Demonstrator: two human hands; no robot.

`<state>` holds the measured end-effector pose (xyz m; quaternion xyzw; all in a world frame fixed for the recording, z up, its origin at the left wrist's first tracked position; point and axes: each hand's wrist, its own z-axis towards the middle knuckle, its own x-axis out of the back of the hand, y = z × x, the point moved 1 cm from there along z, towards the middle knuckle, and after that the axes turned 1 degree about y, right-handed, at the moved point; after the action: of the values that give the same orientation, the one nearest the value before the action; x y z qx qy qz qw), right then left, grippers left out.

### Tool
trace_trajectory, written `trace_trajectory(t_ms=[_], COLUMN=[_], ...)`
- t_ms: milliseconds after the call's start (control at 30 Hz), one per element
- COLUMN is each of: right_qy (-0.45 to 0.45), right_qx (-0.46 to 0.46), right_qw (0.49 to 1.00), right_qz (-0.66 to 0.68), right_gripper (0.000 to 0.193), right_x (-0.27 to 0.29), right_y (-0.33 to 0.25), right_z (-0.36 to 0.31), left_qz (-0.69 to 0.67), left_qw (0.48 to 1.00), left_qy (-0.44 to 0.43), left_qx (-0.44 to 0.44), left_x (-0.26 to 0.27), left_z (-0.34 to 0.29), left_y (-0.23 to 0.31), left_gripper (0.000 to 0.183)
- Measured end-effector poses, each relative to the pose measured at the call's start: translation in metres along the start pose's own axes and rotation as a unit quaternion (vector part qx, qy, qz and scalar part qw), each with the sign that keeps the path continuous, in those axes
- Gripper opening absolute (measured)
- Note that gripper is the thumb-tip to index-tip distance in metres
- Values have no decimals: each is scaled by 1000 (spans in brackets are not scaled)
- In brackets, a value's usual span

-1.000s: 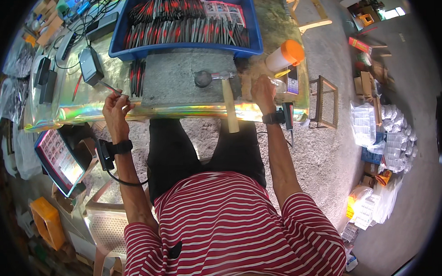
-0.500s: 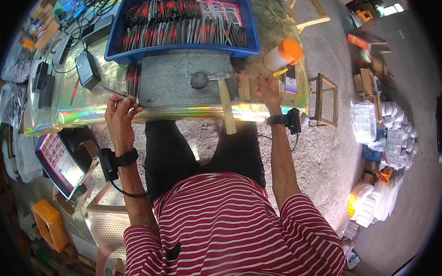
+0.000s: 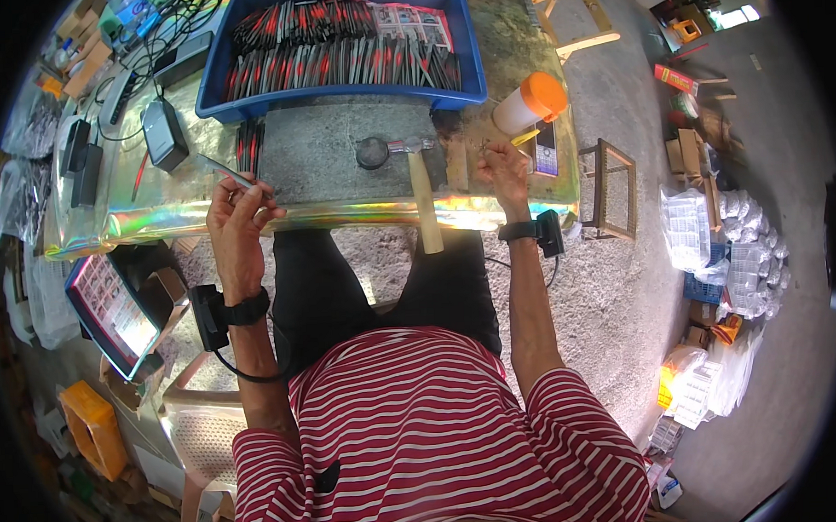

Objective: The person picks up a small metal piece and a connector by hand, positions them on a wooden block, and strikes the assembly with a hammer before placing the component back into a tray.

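My left hand [image 3: 239, 217] is closed on a slim grey pointed stick [image 3: 220, 168], which points up and to the left above the table's front edge. My right hand [image 3: 507, 173] is pinched near the table's right side; something small may be between its fingertips, too small to name. Between the hands lies a grey slab [image 3: 308, 154]. On it rest a small round black piece [image 3: 372, 154] and the head of a hammer [image 3: 422, 192], whose wooden handle sticks out over the front edge. Several slim black and red pieces [image 3: 250, 147] lie beside the slab's left edge.
Behind the slab stands a blue tray [image 3: 339, 100] packed with slim black and red pieces. An orange-lidded jar [image 3: 529, 103] is beyond my right hand. Black adapters [image 3: 164, 134] and tangled cables lie at the left. A wooden stool [image 3: 609, 190] stands right of the table.
My left hand has moved slightly right with the grey stick, now held more tilted. My right hand has shifted slightly and turned, its fingers still pinched.
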<state>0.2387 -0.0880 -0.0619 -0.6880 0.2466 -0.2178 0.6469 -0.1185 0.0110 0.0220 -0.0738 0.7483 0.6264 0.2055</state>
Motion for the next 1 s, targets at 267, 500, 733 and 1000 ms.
trace_trajectory(t_ms=[267, 500, 733, 1000], right_qy=[4, -51, -181, -170], right_qx=[28, -22, 23, 119], right_qw=[999, 995, 980, 977], right_qz=[19, 85, 75, 44], right_gripper=[13, 9, 5, 7], right_x=[-4, -56, -125, -141], right_y=[-15, -69, -126, -133], right_z=[-11, -49, -99, -120], left_qz=[-23, -79, -209, -250], left_qw=[998, 988, 961, 945], left_qy=[-49, -116, -150, -162], left_qx=[24, 57, 106, 137], left_x=[-25, -62, -78, -80], left_z=[-12, -22, -26, -32], left_y=[2, 7, 3, 1], left_gripper=[14, 11, 13, 6])
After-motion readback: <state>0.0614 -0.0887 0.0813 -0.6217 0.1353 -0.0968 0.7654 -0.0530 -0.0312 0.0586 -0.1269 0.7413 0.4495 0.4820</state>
